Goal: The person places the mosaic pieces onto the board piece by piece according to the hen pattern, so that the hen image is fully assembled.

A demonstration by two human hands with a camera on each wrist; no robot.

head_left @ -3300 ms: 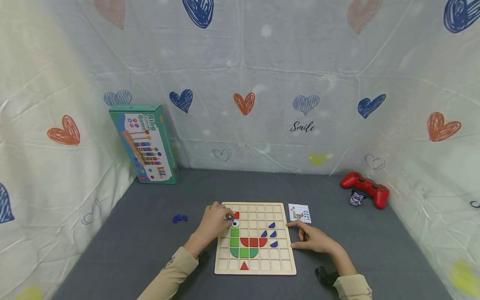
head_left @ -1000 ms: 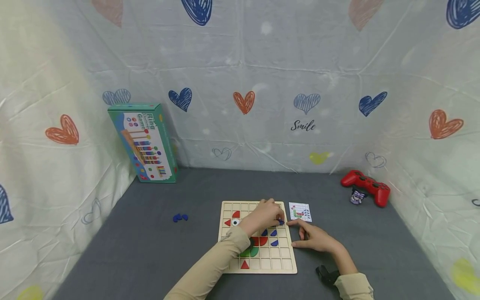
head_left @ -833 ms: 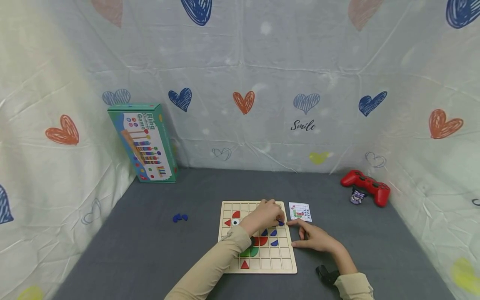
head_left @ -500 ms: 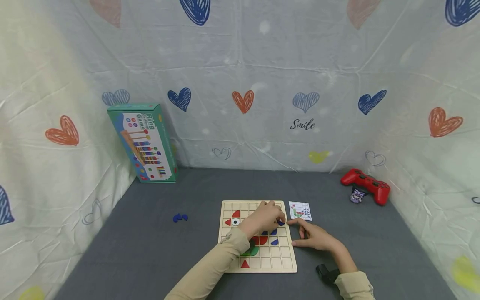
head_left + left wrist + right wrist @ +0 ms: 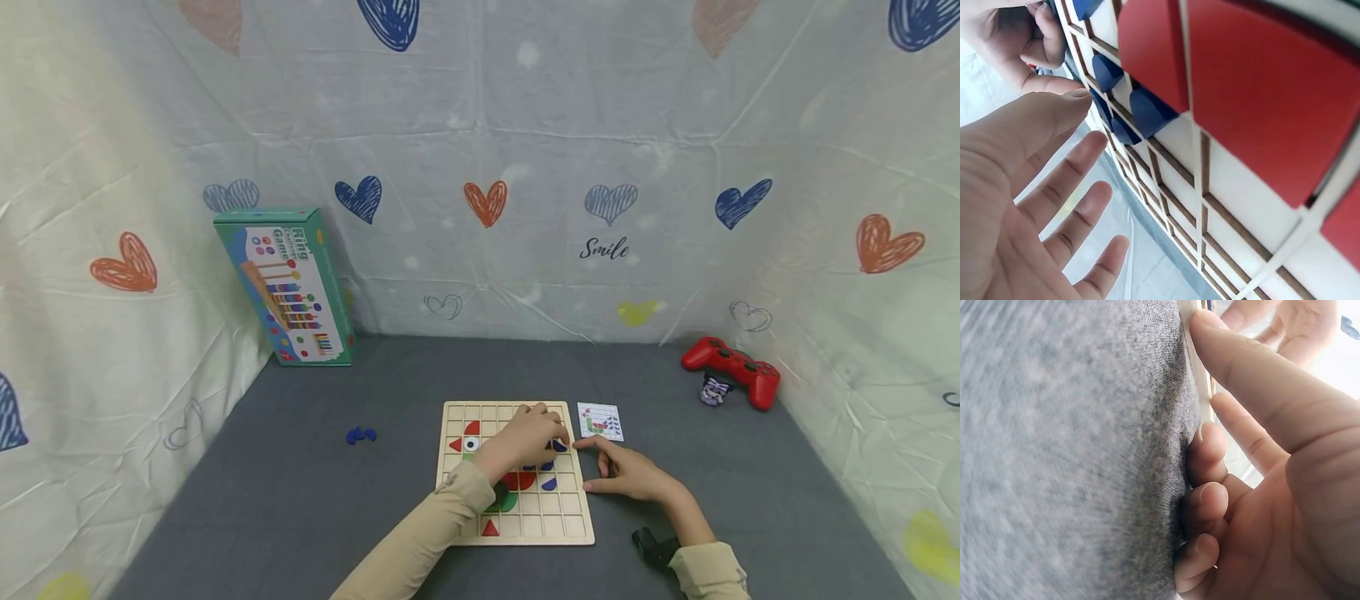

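Observation:
A square wooden grid board [image 5: 525,529] lies on the table with coloured shape pieces in its cells. My left hand [image 5: 522,439] reaches across it, with thumb and index fingertips right at a blue piece [image 5: 560,447] near the right edge. In the left wrist view the other fingers of the left hand [image 5: 1029,181] are spread and loose, beside several blue pieces [image 5: 1147,112] and large red pieces [image 5: 1260,81]. My right hand [image 5: 630,477] touches the board's right edge with index fingertip and thumb; its other fingers are curled under. The left forearm hides part of the green and red pieces.
A small pattern card [image 5: 600,422] lies right of the board. Loose blue pieces [image 5: 361,435] are at the left. A green game box [image 5: 296,292] stands at the back left. A red game controller [image 5: 731,372] and a small figure [image 5: 714,391] lie at the back right.
My left hand has gone from the board's left side to its right side, and a blue piece now lies there at the fingertips. A red triangle shows left of the eye piece. The right hand stays put.

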